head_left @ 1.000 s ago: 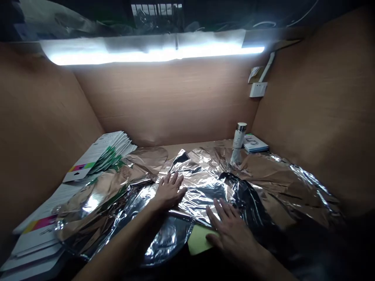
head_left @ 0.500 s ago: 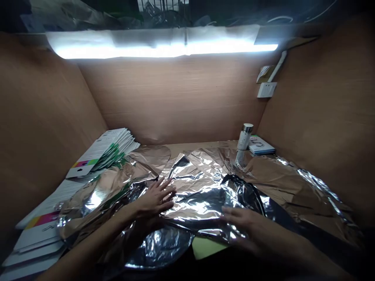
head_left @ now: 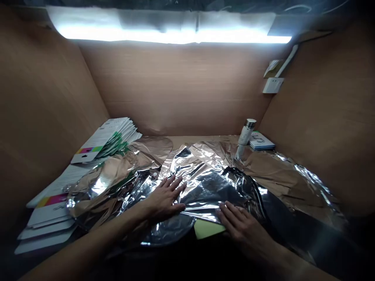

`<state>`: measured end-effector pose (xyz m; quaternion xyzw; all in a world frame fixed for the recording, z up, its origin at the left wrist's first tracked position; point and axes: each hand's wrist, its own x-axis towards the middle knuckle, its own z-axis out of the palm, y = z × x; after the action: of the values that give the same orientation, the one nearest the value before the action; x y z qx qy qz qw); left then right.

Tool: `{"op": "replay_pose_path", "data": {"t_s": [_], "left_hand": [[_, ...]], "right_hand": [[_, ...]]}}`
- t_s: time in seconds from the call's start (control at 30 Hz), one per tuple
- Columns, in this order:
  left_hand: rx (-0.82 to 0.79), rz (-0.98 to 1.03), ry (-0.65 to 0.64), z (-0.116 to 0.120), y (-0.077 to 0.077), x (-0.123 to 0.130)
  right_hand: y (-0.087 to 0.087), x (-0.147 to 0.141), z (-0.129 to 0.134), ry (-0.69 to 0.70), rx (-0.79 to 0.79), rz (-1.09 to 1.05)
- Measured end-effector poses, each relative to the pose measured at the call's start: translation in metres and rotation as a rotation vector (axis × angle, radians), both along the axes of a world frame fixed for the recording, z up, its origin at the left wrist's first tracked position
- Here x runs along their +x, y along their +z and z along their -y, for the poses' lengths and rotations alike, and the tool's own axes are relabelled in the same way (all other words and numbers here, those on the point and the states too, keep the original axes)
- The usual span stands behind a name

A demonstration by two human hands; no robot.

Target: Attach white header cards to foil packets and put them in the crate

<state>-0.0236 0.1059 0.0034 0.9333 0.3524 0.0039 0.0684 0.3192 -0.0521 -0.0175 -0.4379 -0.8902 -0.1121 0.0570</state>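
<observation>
A shiny silver foil sheet (head_left: 205, 183), creased and reflective, lies across the middle of the table. My left hand (head_left: 166, 197) rests on its left side, palm down with fingers spread. On its lower right part lies my right hand (head_left: 238, 220), flat with the fingers stretched out. Neither hand grips anything. Below the foil's front edge a pale yellow-green piece (head_left: 208, 229) shows between the hands. Under and beside my left forearm is a rounded foil piece (head_left: 172, 230). Bunched dark foil (head_left: 246, 187) lies just beyond my right hand.
Stacked printed cards (head_left: 114, 136) fan out at the left, with more white cards (head_left: 48, 218) nearer. At the back right stand a white bottle (head_left: 247, 132) and a small stack of cards (head_left: 261, 141). More foil (head_left: 281, 171) covers the right side. Wooden panels (head_left: 175, 86) enclose the table.
My right hand has settled flat on the foil's lower right part, and my left hand has shifted slightly right. The foil between them lies smoother. The camera view has tilted down a little.
</observation>
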Motion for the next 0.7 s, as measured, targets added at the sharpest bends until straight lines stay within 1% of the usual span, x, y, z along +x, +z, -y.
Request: {"op": "replay_pose_path", "data": {"t_s": [0.07, 0.1, 0.17, 0.2, 0.27, 0.33, 0.4, 0.43, 0.5, 0.57, 0.63, 0.7], "left_hand": [[-0.004, -0.005, 0.012, -0.001, 0.001, 0.001], [-0.008, -0.007, 0.016, -0.001, 0.002, 0.001], [-0.044, 0.0, 0.0, -0.004, 0.008, -0.002], [-0.087, 0.02, -0.02, -0.006, 0.013, -0.005], [-0.24, 0.098, -0.073, -0.01, 0.025, -0.016], [-0.435, 0.228, -0.084, -0.015, 0.037, -0.028], [-0.599, 0.381, -0.01, -0.019, 0.046, -0.036], [-0.644, 0.45, 0.044, -0.021, 0.048, -0.038], [-0.661, 0.554, 0.142, -0.025, 0.048, -0.037], [-0.614, 0.614, 0.202, -0.03, 0.046, -0.032], [-0.554, 0.655, 0.255, -0.037, 0.044, -0.026], [-0.488, 0.688, 0.322, -0.046, 0.042, -0.018]], "right_hand": [[0.008, 0.023, 0.004, 0.05, -0.031, -0.03], [0.014, 0.031, 0.004, 0.072, -0.077, -0.059], [0.031, 0.041, -0.001, 0.108, -0.215, -0.147], [0.04, 0.043, -0.005, 0.107, -0.292, -0.211], [0.06, 0.045, -0.018, 0.043, -0.435, -0.393], [0.079, 0.046, -0.036, -0.071, -0.535, -0.618], [0.094, 0.049, -0.056, -0.168, -0.606, -0.84], [0.1, 0.052, -0.067, -0.197, -0.638, -0.943], [0.105, 0.057, -0.085, -0.224, -0.706, -1.124], [0.104, 0.061, -0.099, -0.237, -0.75, -1.23], [0.096, 0.06, -0.111, -0.278, -0.748, -1.233], [0.084, 0.053, -0.123, -0.355, -0.705, -1.207]]}}
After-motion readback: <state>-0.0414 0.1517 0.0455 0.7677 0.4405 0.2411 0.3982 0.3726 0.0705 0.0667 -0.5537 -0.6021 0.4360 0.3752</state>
